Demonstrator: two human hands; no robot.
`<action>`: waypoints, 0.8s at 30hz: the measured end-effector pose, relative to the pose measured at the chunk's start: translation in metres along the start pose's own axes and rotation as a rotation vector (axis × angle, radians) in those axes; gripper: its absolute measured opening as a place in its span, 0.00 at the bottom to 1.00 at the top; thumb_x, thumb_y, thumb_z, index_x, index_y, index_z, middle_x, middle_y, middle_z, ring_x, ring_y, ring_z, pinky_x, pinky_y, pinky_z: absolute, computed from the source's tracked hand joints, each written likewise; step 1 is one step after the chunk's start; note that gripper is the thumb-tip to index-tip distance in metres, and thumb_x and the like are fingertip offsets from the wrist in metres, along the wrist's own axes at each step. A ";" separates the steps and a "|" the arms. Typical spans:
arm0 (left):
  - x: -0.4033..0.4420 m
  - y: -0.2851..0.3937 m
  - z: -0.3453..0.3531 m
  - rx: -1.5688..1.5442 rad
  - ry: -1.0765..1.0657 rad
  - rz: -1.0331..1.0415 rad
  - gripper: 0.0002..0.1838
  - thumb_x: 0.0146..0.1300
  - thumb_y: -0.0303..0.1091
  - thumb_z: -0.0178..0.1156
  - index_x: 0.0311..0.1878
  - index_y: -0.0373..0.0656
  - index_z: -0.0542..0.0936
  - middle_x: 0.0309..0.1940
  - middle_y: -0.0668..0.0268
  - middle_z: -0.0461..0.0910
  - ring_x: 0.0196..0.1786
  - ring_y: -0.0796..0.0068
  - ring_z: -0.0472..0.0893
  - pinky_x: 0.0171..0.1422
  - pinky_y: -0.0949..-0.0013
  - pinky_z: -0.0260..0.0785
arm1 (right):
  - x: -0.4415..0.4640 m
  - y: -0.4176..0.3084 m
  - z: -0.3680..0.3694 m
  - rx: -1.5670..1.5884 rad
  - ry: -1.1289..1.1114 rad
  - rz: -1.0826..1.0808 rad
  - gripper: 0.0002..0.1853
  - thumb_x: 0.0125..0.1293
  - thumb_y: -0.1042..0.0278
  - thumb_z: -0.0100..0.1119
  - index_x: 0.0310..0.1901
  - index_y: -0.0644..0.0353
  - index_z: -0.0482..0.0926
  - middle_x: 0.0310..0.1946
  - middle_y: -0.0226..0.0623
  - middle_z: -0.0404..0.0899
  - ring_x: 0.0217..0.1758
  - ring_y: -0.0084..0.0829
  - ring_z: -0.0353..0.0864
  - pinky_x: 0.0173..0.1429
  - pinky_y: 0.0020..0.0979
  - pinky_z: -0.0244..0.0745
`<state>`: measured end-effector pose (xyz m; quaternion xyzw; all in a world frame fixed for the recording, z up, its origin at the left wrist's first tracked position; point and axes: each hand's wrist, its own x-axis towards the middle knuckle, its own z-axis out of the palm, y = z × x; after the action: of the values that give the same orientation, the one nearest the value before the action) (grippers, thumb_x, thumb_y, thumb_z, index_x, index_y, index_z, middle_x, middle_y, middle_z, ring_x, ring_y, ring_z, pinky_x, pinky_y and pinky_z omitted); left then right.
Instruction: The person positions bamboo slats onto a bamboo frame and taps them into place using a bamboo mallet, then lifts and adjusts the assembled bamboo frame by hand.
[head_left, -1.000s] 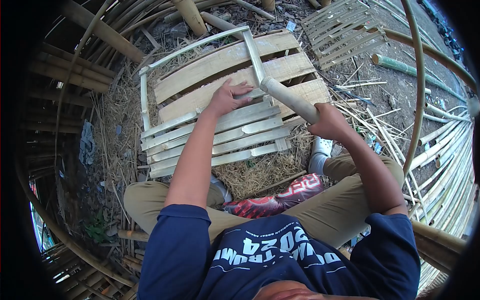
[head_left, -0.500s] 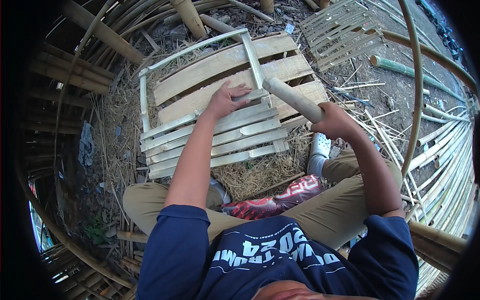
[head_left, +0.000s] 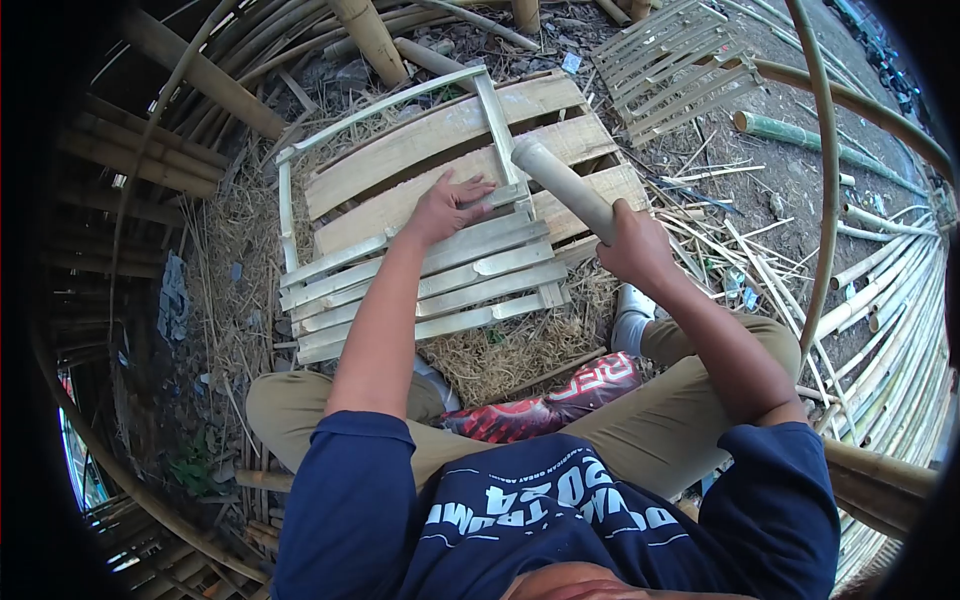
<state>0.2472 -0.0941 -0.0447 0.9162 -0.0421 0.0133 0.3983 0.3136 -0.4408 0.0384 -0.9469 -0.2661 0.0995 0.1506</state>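
Note:
A bamboo frame [head_left: 490, 112] with several split slats [head_left: 490, 266] across its near half lies on wide wooden boards [head_left: 440, 122]. My left hand [head_left: 445, 207] rests on the uppermost slat near the frame's right side, its fingers spread and pointing right. My right hand [head_left: 635, 242] is wrapped round the lower end of a thick round bamboo stick [head_left: 568, 184]. The stick's far end is raised beside the right rail, just above and right of my left fingers. Whether it touches the rail is hard to tell.
A finished-looking slatted panel [head_left: 670, 70] lies at the upper right. Long bamboo poles [head_left: 890, 310] are stacked at the right, near a green pole [head_left: 800, 135]. A curved pole [head_left: 825, 170] rises beside my right arm. A red printed bag [head_left: 550, 405] lies between my legs.
The stick in my right hand first drew back slightly, then moved left and up, its far end now higher. My left hand stays on the slat; the whole view has shifted slightly.

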 end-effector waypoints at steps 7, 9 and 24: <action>-0.006 -0.003 0.007 0.005 0.001 -0.024 0.24 0.69 0.51 0.71 0.64 0.53 0.86 0.66 0.74 0.84 0.78 0.76 0.72 0.93 0.47 0.34 | -0.007 -0.004 -0.001 0.003 -0.049 -0.024 0.23 0.54 0.63 0.72 0.48 0.64 0.77 0.36 0.57 0.87 0.43 0.59 0.88 0.50 0.54 0.82; -0.006 -0.002 0.007 0.005 0.010 -0.021 0.24 0.69 0.51 0.71 0.64 0.53 0.86 0.66 0.74 0.84 0.78 0.76 0.72 0.93 0.47 0.35 | -0.007 -0.001 0.002 -0.001 -0.078 -0.026 0.23 0.54 0.62 0.72 0.48 0.64 0.77 0.36 0.57 0.87 0.42 0.59 0.88 0.50 0.54 0.82; -0.005 -0.002 0.006 -0.016 0.011 -0.007 0.24 0.68 0.48 0.72 0.64 0.53 0.86 0.65 0.74 0.85 0.78 0.74 0.73 0.92 0.46 0.35 | -0.008 -0.002 0.000 -0.046 0.030 -0.059 0.21 0.54 0.64 0.71 0.47 0.62 0.76 0.34 0.56 0.86 0.40 0.57 0.88 0.46 0.54 0.82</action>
<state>0.2424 -0.0968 -0.0507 0.9130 -0.0367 0.0165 0.4059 0.3057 -0.4437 0.0397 -0.9433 -0.2937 0.0749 0.1355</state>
